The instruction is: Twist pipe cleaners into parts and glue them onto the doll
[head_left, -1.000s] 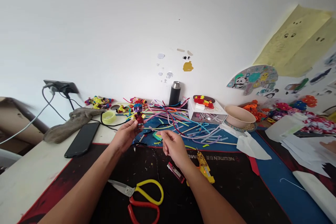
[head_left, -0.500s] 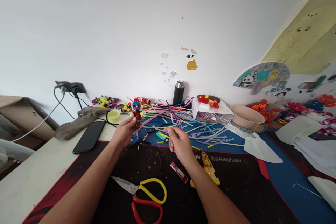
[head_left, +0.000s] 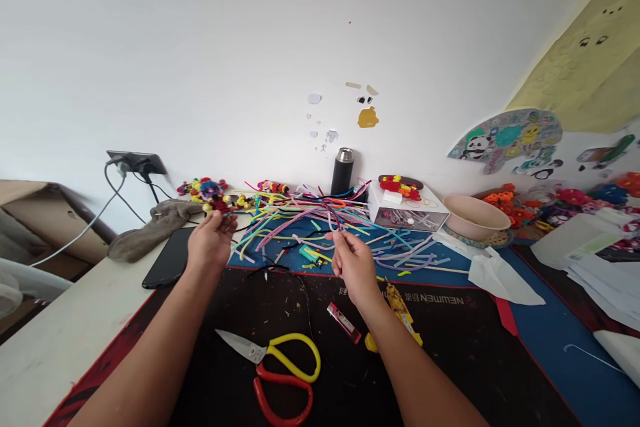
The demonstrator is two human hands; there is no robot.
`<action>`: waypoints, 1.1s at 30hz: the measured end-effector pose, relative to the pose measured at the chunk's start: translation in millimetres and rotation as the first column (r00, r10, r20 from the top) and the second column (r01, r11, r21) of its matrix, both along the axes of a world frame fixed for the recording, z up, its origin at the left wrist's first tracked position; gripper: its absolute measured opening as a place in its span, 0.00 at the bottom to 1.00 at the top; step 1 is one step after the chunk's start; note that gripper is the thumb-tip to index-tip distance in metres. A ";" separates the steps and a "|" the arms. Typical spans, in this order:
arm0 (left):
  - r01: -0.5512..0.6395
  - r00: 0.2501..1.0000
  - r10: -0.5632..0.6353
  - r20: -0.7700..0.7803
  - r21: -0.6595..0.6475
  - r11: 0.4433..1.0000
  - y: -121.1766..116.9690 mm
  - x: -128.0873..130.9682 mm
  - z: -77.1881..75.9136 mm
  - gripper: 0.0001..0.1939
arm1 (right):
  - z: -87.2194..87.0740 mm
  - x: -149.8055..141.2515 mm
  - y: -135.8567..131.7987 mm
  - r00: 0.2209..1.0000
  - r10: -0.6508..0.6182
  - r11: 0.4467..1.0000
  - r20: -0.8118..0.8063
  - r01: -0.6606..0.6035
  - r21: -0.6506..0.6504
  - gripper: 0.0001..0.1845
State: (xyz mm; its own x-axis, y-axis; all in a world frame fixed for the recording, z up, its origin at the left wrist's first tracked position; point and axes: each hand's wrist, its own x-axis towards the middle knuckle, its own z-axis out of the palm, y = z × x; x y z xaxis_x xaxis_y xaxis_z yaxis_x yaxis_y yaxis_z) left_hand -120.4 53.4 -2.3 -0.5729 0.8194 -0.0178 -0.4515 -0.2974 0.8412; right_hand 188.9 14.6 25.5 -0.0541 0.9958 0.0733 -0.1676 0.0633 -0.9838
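Note:
My left hand (head_left: 211, 243) is at the left, in front of several finished figures, its fingers curled at the base of a small pipe-cleaner figure (head_left: 214, 195) with a purple-blue head and dark red body. Its grip looks loose, and the fingertips are partly hidden behind the figure. Nearer the middle, my right hand (head_left: 354, 263) pinches thin pipe cleaners (head_left: 331, 213), dark red and blue among them, which rise from its fingertips. Behind them lies a heap of loose, many-coloured pipe cleaners (head_left: 285, 227). A green lighter (head_left: 311, 255) lies just left of my right hand.
Scissors (head_left: 260, 352) with yellow and red handles lie on the dark mat, near a red lighter (head_left: 344, 323) and a yellow glue gun (head_left: 400, 307). A phone (head_left: 167, 259) is at the left. Behind stand a black flask (head_left: 342, 173), white box (head_left: 407, 207) and pink bowl (head_left: 475, 219).
My left hand has carried the small figure left, towards the other figures at the back. My right hand has shifted slightly right, still pinching the pipe cleaners. The view has tilted a little.

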 end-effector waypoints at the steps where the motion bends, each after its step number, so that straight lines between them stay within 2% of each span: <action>1: -0.042 0.999 0.042 0.007 0.010 0.999 -0.9 -4.1 4.2 0.13 | -0.3 1.8 1.7 0.999 -0.021 1.000 -0.028 0.021 0.003 0.33; 3: -0.069 0.998 0.069 0.011 0.024 0.997 -3.7 -5.3 11.8 0.12 | -3.6 5.1 5.5 0.995 -0.055 0.998 -0.079 0.056 0.005 0.32; 5: -0.038 0.999 0.038 0.005 0.030 0.999 -7.1 2.6 17.4 0.12 | -10.1 6.9 8.8 0.993 -0.060 0.998 -0.103 0.059 -0.007 0.29; 9: 0.124 0.992 -0.124 -0.005 0.033 0.992 -15.4 32.3 23.0 0.13 | -24.8 3.8 9.7 0.996 0.073 0.995 -0.057 -0.077 -0.068 0.27; 12: 0.269 0.963 -0.268 -0.014 0.032 0.963 -24.5 51.8 25.9 0.15 | -27.8 -1.0 6.0 0.982 0.188 0.980 0.010 -0.186 -0.075 0.31; 15: 0.377 0.926 -0.377 -0.034 0.025 0.926 -34.7 66.4 29.3 0.19 | -25.1 -3.0 3.7 0.976 0.211 0.977 0.059 -0.210 -0.026 0.36; 18: 0.479 0.871 -0.476 -0.124 -0.009 0.878 -42.9 80.6 32.7 0.22 | -24.4 -2.9 3.9 0.972 0.227 0.974 0.065 -0.227 -0.006 0.40; 21: 0.501 0.848 -0.495 -0.192 -0.016 0.865 -48.4 95.4 34.6 0.22 | -28.0 -5.3 2.5 0.947 0.312 0.950 0.075 -0.311 -0.026 0.40; 25: 0.511 0.836 -0.500 -0.226 -0.009 0.859 -53.2 109.8 31.7 0.20 | -30.7 -13.7 -6.5 0.903 0.407 0.913 0.138 -0.405 -0.038 0.33; 28: 0.566 0.808 -0.561 -0.178 -0.025 0.824 -54.8 113.0 26.3 0.19 | -26.1 -18.4 -14.4 0.896 0.404 0.913 0.186 -0.409 -0.012 0.27; 31: 0.596 0.798 -0.593 -0.107 -0.002 0.803 -52.5 108.7 20.8 0.18 | -15.4 -18.7 -18.1 0.920 0.334 0.937 0.206 -0.347 0.030 0.30; 33: 0.578 0.815 -0.575 -0.063 0.023 0.816 -47.5 99.5 18.2 0.17 | -5.9 -16.6 -17.3 0.962 0.242 0.968 0.125 -0.248 0.040 0.32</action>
